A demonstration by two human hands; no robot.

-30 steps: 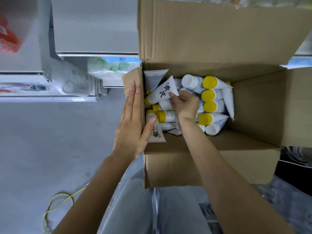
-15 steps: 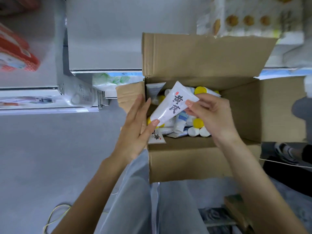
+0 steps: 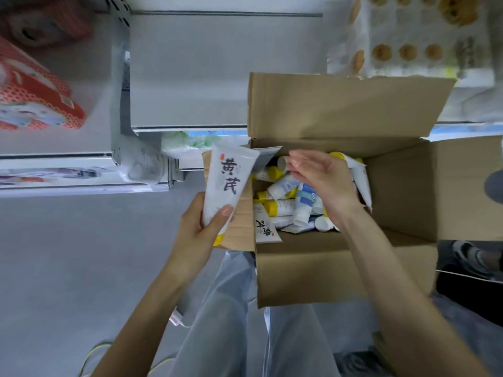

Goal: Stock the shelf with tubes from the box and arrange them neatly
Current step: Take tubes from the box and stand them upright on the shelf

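Note:
An open cardboard box (image 3: 340, 270) rests on my lap and holds several white tubes (image 3: 285, 198) with yellow or white caps. My left hand (image 3: 198, 235) grips one white tube (image 3: 227, 183) with black characters, upright, yellow cap down, just left of the box's side flap. Over the tubes inside the box hovers my right hand (image 3: 324, 183), fingers apart and holding nothing. Another tube of the same kind (image 3: 265, 231) lies at the near left corner of the box. A white shelf (image 3: 190, 85) stands ahead beyond the box.
A red-and-white pack (image 3: 32, 96) sits on the shelf at far left, and packs printed with round biscuits (image 3: 408, 42) at upper right. A green-and-white packet (image 3: 187, 140) lies on a lower shelf. Grey floor (image 3: 68, 268) spreads to the left. A shoe (image 3: 473, 257) shows at right.
The tube went from my right hand into my left hand and swung upright to the left of the box. My right hand let go and opened over the box.

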